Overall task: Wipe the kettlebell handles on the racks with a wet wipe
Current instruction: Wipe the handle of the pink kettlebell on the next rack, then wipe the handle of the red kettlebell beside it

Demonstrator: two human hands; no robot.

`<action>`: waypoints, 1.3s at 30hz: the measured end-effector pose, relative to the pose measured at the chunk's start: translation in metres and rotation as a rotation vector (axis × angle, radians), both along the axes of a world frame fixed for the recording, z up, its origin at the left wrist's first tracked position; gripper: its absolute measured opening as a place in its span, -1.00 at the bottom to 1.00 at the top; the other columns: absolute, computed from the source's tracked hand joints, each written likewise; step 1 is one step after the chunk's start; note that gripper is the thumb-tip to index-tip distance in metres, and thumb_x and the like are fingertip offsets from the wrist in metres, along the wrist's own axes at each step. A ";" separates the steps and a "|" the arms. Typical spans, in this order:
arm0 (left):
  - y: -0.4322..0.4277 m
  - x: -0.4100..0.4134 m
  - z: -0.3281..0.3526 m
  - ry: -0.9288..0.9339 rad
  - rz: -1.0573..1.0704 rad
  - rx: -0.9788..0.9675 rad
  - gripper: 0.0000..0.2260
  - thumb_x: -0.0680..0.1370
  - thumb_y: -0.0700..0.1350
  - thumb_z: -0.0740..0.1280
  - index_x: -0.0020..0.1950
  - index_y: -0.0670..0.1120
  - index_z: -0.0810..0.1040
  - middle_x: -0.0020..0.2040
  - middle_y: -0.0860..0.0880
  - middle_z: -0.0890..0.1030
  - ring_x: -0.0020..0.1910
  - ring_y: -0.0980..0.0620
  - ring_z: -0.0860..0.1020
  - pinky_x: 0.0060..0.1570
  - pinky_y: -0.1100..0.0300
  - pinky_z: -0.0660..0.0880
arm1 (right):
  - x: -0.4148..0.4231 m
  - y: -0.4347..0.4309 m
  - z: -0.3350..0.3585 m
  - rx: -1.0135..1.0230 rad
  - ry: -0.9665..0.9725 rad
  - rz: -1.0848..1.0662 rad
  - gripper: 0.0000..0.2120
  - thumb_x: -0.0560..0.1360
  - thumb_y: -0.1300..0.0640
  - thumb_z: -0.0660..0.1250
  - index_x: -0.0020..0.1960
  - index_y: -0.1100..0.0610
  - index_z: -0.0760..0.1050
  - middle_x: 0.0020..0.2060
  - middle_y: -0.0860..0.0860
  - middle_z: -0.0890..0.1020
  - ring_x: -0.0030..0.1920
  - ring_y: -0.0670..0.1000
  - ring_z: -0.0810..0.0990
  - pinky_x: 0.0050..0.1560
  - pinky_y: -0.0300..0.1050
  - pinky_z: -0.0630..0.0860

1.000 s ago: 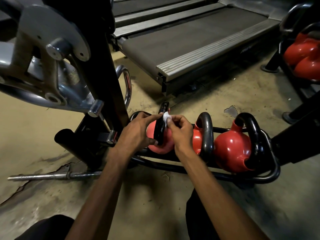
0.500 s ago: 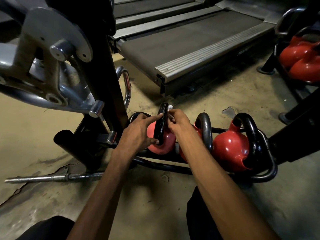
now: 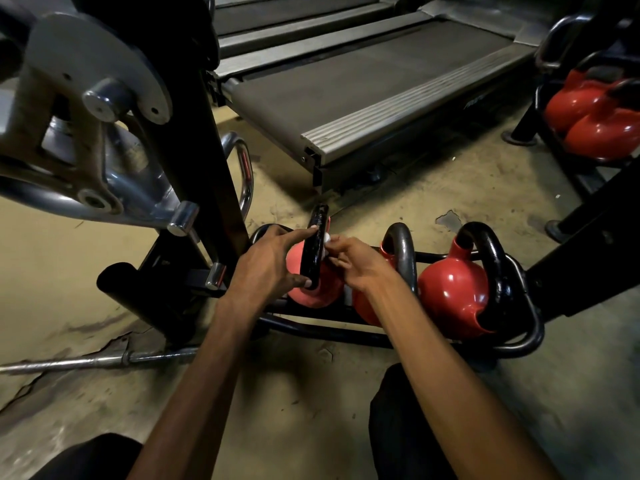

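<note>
1. The wet wipe (image 3: 327,238) shows only as a small white wad. The fingers of the right hand (image 3: 360,265) pinch it against the right face of the black handle (image 3: 315,251). That handle belongs to the red kettlebell (image 3: 318,292) at the left end of the floor rack (image 3: 346,336).
2. The left hand (image 3: 273,261) braces the handle rather than gripping it. Its index finger lies straight on the upper part, its thumb touches the foot, and the other fingers are spread loosely.
3. First risk, as I judge it: the wad is tiny and the handle looks chipped and rough. The wipe could snag or tear, or slip out of the pinch and drop to the dirty floor.
4. Second risk: with only a fingertip brace, a firm stroke could rock the kettlebell in the rack. It could roll against the middle kettlebell (image 3: 401,251) just beside it and nip the right-hand knuckles between them.
5. Third risk: the far side of the handle loop is hidden from me, so a patch could go unwiped without my noticing.
6. Fourth risk: the machine upright (image 3: 207,150) stands close by the left wrist, so a wide stroke could knock into it.
7. The second rack (image 3: 595,123) at the upper right waits well apart.
</note>
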State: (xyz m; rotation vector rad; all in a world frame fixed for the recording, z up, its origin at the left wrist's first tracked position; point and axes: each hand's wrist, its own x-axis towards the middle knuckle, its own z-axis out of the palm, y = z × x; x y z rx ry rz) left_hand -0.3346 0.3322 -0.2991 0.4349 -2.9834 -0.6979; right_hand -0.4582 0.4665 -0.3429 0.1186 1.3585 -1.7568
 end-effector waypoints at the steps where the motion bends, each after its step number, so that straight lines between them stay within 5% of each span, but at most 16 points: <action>1: 0.000 0.000 0.000 0.005 0.003 -0.004 -0.14 0.33 0.07 0.62 0.52 0.36 0.25 0.34 0.06 0.42 0.24 0.02 0.50 0.06 0.03 0.54 | 0.003 0.005 -0.003 0.030 0.079 0.053 -0.81 0.54 0.38 0.23 0.01 0.16 0.54 -0.16 0.07 0.61 -0.12 0.00 0.60 -0.01 -0.18 0.49; 4: 0.002 -0.001 0.001 0.013 0.010 -0.020 -0.13 0.32 0.07 0.63 0.51 0.36 0.26 0.32 0.06 0.44 0.23 0.02 0.50 0.05 0.03 0.55 | 0.017 0.015 -0.005 0.185 0.339 0.110 -0.78 0.50 0.43 0.32 -0.10 0.12 0.53 -0.08 0.20 0.67 0.04 0.12 0.63 0.29 0.15 0.54; 6: 0.002 -0.002 0.001 0.017 0.017 -0.028 -0.12 0.31 0.07 0.64 0.51 0.35 0.26 0.33 0.05 0.44 0.23 0.02 0.51 0.04 0.03 0.56 | 0.031 0.017 0.005 0.332 0.527 0.050 -0.79 0.49 0.36 0.42 -0.15 0.07 0.54 -0.05 0.24 0.69 -0.04 0.11 0.66 0.20 0.21 0.57; 10: 0.003 -0.002 0.001 0.029 0.006 -0.032 -0.13 0.31 0.04 0.64 0.51 0.33 0.28 0.34 0.04 0.43 0.25 0.01 0.50 0.05 0.03 0.56 | 0.052 0.029 0.031 0.381 0.729 -0.035 -0.85 0.50 0.23 0.48 -0.09 0.05 0.53 -0.09 0.04 0.69 -0.01 0.08 0.69 0.03 0.03 0.64; 13: 0.008 0.000 0.005 0.039 -0.006 -0.068 -0.13 0.33 0.02 0.64 0.54 0.24 0.29 0.38 0.00 0.40 0.31 -0.04 0.45 0.10 0.06 0.50 | 0.047 0.058 0.051 0.285 0.781 -0.106 -0.77 0.50 0.35 0.43 0.04 0.08 0.53 -0.09 -0.03 0.69 -0.06 -0.07 0.71 -0.03 -0.10 0.68; 16: 0.020 -0.001 0.010 0.081 -0.025 -0.201 -0.14 0.31 0.05 0.64 0.54 0.14 0.33 0.48 -0.08 0.33 0.44 -0.12 0.35 0.36 -0.08 0.40 | 0.018 0.098 0.065 0.312 0.864 -0.246 -0.67 0.50 0.44 0.38 0.09 0.05 0.55 -0.13 -0.01 0.73 -0.14 -0.08 0.73 -0.14 -0.13 0.68; 20: 0.065 -0.003 0.013 0.145 -0.147 -0.156 -0.23 0.38 0.08 0.58 0.52 0.16 0.31 0.57 -0.05 0.20 0.53 -0.10 0.21 0.51 -0.13 0.18 | -0.022 0.127 0.058 0.510 0.965 -0.248 -0.70 0.43 0.37 0.41 -0.09 -0.04 0.64 -0.17 0.01 0.74 -0.14 0.00 0.72 -0.08 0.02 0.68; 22: 0.092 -0.002 0.005 0.153 -0.243 -0.120 -0.21 0.39 0.09 0.57 0.54 0.19 0.27 0.56 -0.04 0.23 0.51 -0.10 0.25 0.51 -0.14 0.18 | -0.028 0.128 0.050 0.606 1.061 -0.223 -0.77 0.41 0.28 0.42 -0.17 -0.07 0.66 -0.21 -0.07 0.73 -0.15 -0.06 0.70 -0.11 -0.06 0.64; 31: 0.127 -0.006 -0.024 0.244 -0.262 -0.125 -0.30 0.39 0.13 0.55 0.49 0.13 0.38 0.43 -0.08 0.44 0.36 -0.07 0.45 0.28 0.02 0.43 | -0.022 0.125 0.041 0.681 1.378 -0.199 -0.86 0.47 0.29 0.46 -0.07 0.10 0.74 -0.11 -0.09 0.66 -0.11 -0.27 0.59 -0.08 -0.31 0.58; 35: 0.132 -0.009 -0.029 0.245 -0.235 -0.103 -0.33 0.35 0.13 0.58 0.42 0.12 0.44 0.33 -0.06 0.51 0.22 -0.05 0.54 0.14 0.10 0.46 | 0.005 0.130 0.049 0.738 1.521 -0.010 -0.83 0.54 0.29 0.37 0.07 0.18 0.70 0.00 0.00 0.66 0.01 -0.08 0.61 0.06 -0.17 0.58; 39: 0.131 -0.009 -0.033 0.257 -0.203 -0.074 -0.34 0.34 0.08 0.60 0.40 0.13 0.46 0.26 -0.05 0.52 0.13 -0.03 0.56 0.04 0.15 0.43 | -0.006 0.126 0.054 0.729 1.569 0.071 -0.85 0.50 0.26 0.45 0.05 0.14 0.72 -0.08 0.02 0.67 -0.07 0.00 0.64 -0.01 -0.11 0.58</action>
